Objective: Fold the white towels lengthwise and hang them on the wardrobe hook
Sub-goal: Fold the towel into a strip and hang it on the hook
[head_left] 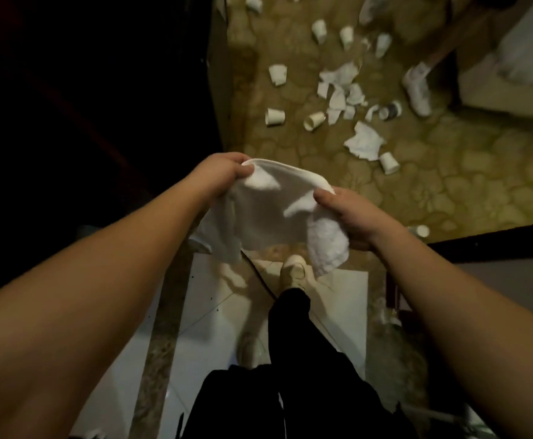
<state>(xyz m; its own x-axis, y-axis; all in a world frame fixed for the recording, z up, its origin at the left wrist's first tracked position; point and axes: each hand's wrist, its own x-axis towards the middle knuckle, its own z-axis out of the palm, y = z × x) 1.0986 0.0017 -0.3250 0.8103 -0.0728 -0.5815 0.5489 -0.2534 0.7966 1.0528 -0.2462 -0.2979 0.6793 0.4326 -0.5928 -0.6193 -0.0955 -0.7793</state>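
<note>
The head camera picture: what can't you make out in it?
- Wardrobe hook: not visible; the left side is too dark.
- White towel: folds unclear, bunched between left hand and right hand.
- Litter on the carpet: blurred, partly unidentifiable.

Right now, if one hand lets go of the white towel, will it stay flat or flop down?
Probably flop: the white towel already sags between the left hand and right hand, with its corners drooping. It looks soft and light, so it likely won't slip from a pinch.
</note>
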